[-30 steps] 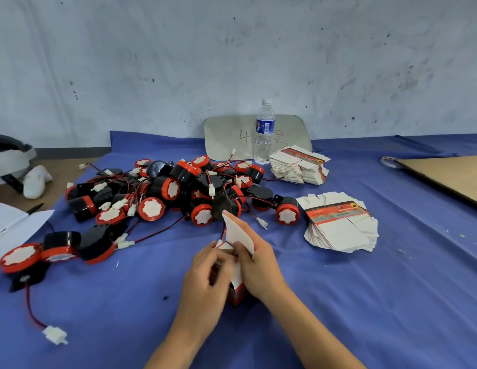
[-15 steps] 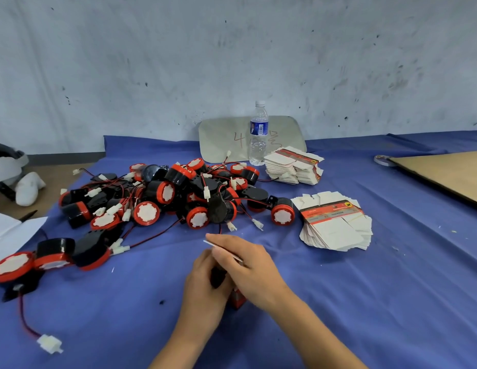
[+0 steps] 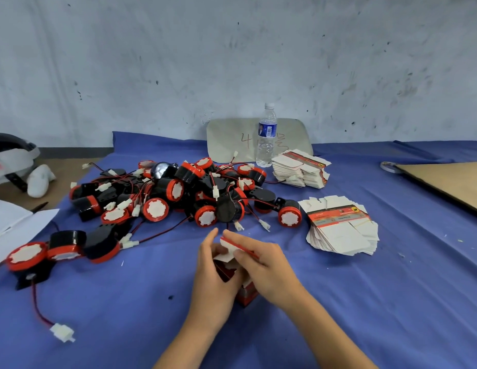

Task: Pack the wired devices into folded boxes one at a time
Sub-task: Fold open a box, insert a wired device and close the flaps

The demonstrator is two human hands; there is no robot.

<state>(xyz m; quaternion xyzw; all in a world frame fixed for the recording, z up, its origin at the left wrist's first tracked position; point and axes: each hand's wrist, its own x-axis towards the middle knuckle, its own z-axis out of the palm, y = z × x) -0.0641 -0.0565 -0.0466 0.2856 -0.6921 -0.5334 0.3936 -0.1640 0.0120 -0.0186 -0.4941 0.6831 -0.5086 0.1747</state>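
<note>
Your left hand point(image 3: 210, 283) and right hand point(image 3: 269, 270) meet over a small red and white box point(image 3: 246, 298), which stands upright on the blue tabletop point(image 3: 365, 302) right in front of you, on the near side of the heap of parts. Your left fingers point(image 3: 212, 237) curl round the box's left side and hold it steady, with the forefinger lifted above the rim. Your right fingers point(image 3: 241, 237) are clamped on the top flap point(image 3: 229, 246), thumb below and forefinger above, and the flap lies tilted over the opening, not shut flat. Something dark red shows inside the opening, but your hands hide too much to name it.

The wired devices point(image 3: 179, 193), black drums with red rims and white faces, lie tangled in a pile beyond your hands, their red and black leads ending in white plugs. One device point(image 3: 24, 255) sits apart at the left edge, its lead trailing to a white plug point(image 3: 62, 332) near you. Two stacks of flat box blanks lie to your right: one stack point(image 3: 341, 233) close by, the other stack point(image 3: 301, 169) farther back, just beside a water bottle point(image 3: 266, 137). A cardboard sheet point(image 3: 450, 182) lies at the far right.
</note>
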